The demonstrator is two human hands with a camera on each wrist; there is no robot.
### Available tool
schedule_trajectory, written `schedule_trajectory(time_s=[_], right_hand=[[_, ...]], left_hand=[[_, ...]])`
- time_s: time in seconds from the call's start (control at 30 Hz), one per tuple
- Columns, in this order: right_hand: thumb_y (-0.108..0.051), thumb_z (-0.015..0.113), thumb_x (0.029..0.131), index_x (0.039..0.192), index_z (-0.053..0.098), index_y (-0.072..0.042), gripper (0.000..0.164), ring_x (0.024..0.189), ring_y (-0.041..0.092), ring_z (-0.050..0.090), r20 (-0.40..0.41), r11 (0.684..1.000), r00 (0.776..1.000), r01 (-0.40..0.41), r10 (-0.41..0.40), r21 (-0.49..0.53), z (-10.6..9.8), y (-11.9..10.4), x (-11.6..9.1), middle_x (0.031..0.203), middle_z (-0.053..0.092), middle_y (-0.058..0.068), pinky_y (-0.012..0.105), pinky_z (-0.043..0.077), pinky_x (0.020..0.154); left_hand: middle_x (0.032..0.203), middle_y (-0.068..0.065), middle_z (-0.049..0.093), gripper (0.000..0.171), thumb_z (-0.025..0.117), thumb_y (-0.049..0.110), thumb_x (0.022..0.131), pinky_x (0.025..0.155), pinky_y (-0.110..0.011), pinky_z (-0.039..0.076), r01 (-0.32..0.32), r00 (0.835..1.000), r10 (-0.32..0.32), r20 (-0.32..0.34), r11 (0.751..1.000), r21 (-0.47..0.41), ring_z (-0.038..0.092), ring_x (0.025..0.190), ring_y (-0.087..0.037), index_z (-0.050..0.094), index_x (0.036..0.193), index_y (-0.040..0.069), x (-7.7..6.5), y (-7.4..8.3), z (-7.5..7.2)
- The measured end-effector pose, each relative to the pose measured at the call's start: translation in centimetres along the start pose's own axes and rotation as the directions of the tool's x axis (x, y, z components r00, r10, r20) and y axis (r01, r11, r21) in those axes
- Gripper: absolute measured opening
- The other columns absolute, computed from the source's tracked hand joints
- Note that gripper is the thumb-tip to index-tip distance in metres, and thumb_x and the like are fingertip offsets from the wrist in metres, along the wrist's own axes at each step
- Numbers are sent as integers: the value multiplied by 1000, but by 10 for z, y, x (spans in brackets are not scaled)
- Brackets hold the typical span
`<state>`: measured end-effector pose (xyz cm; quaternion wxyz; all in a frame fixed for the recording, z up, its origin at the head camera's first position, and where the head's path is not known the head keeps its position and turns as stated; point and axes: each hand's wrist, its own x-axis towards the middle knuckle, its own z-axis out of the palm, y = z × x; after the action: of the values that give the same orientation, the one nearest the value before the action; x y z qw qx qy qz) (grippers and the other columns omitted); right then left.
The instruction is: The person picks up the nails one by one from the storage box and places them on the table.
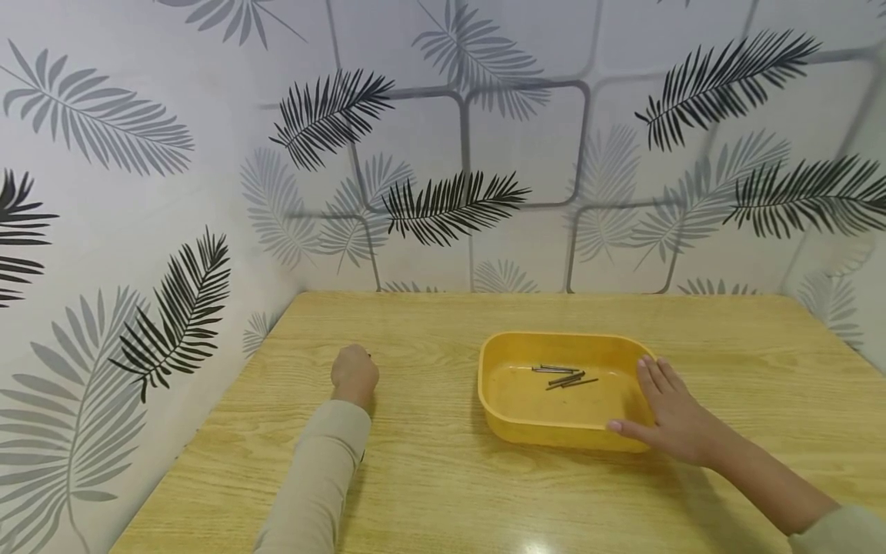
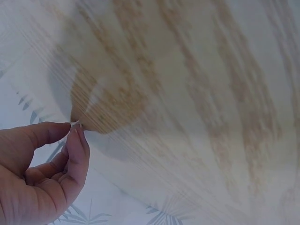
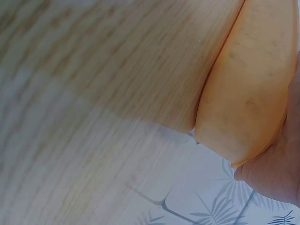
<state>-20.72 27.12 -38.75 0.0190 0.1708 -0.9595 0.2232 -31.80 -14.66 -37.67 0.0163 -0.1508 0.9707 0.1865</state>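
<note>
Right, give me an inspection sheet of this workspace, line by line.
Surface: light wood-grain table, set into a corner.
Job's things: yellow tray right of centre, holding a few thin dark pins lying loose on its floor.
Clutter: nothing seen.
Hands: left hand over the table left of the tray, thumb and forefinger tips pinched together; whether something tiny sits between them cannot be told. Right hand rests with straight fingers along the tray's right rim, thumb at its near corner.
Cables: nothing seen.
Surroundings: walls on the left and behind, papered with grey and black leaf prints.
</note>
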Motion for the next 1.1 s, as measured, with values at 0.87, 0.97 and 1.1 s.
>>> schedule_trajectory(time_s=[0.87, 0.97, 1.1], right_hand=[[-49, 57, 86, 141, 3, 16, 101, 136, 50, -10, 10, 1000, 1000, -6, 6, 2, 0, -1, 0, 147, -2, 38, 66, 4, 106], [-49, 56, 86, 141, 3, 16, 101, 136, 50, -10, 9, 1000, 1000, -4, 4, -3, -1, -2, 0, 147, -2, 37, 66, 5, 106], [-49, 56, 87, 141, 4, 17, 100, 136, 50, -10, 8, 1000, 1000, -3, 3, -6, -1, -2, -1, 147, -2, 38, 67, 5, 106]], left_hand=[[91, -9, 67, 20, 52, 10, 89, 57, -28, 47, -64, 998, 65, 4, 976, 206, 60, 74, -17, 64, 104, 3, 1, 28, -3], [76, -5, 61, 15, 51, 10, 90, 51, -25, 39, -89, 996, 92, -4, 974, 210, 50, 62, -14, 65, 90, 5, -4, 35, -3], [65, -3, 49, 17, 51, 9, 90, 49, -26, 34, -132, 990, 139, -20, 969, 207, 42, 56, -14, 60, 76, 7, -10, 44, -2]])
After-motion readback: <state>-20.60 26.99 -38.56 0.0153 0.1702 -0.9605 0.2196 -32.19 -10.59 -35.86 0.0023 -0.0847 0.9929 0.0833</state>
